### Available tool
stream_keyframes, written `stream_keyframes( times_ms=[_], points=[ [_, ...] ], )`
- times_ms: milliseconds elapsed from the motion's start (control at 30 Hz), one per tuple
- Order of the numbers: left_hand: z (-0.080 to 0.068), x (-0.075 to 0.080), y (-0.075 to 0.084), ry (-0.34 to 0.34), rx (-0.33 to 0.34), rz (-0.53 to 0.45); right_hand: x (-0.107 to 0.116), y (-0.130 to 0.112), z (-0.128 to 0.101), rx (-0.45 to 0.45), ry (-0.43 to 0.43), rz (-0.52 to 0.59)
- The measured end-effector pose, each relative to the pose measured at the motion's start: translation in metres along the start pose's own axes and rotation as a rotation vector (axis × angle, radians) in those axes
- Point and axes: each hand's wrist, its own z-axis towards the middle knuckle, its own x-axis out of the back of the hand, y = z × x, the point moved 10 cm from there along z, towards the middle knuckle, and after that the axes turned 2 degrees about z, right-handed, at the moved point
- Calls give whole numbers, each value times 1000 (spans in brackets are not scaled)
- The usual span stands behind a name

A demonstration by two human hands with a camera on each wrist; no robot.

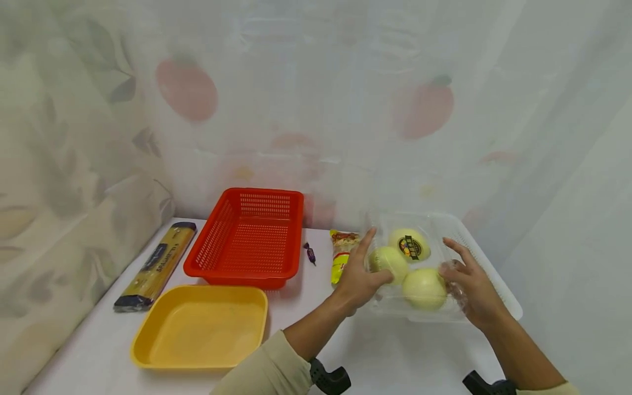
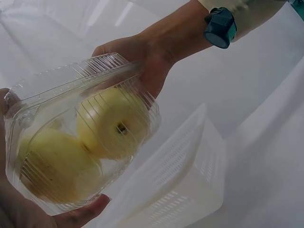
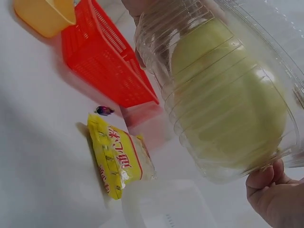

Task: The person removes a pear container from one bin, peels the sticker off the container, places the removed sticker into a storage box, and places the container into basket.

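Note:
Between both hands is a clear plastic clamshell box (image 1: 395, 308) over the white basket, holding three pale yellow-green round fruits (image 1: 424, 289). One fruit carries a dark label (image 1: 411, 248). My left hand (image 1: 357, 280) grips the box's left side, thumb across the near left fruit and index finger stretched up along the edge. On the opposite side, my right hand (image 1: 474, 291) holds the box with bent fingers. In the left wrist view, the box's ribbed wall (image 2: 111, 102) is tilted above the white basket (image 2: 190, 175). Part of each hand is hidden by the box.
A yellow packet (image 1: 339, 260) lies left of the white basket, with a small dark wrapped candy (image 1: 310, 254) beside it. Further left are a red basket (image 1: 291, 263), a yellow tray (image 1: 197, 362) and a spaghetti pack (image 1: 157, 266). Hanging sheets (image 1: 316, 99) line the table's back and sides.

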Motion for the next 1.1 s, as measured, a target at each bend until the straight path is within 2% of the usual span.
stream_keyframes(
  times_ms=[233,533,867,1100],
  points=[
    [-4,8,1,-11,-20,63,-9,-1,4,58,-20,-1],
    [-8,17,-7,-14,-15,44,-15,3,8,73,34,-104],
    [-14,33,-14,7,8,139,-27,13,12,47,30,-80],
    [-19,48,-20,46,12,89,-40,28,16,15,20,-57]
  ],
)
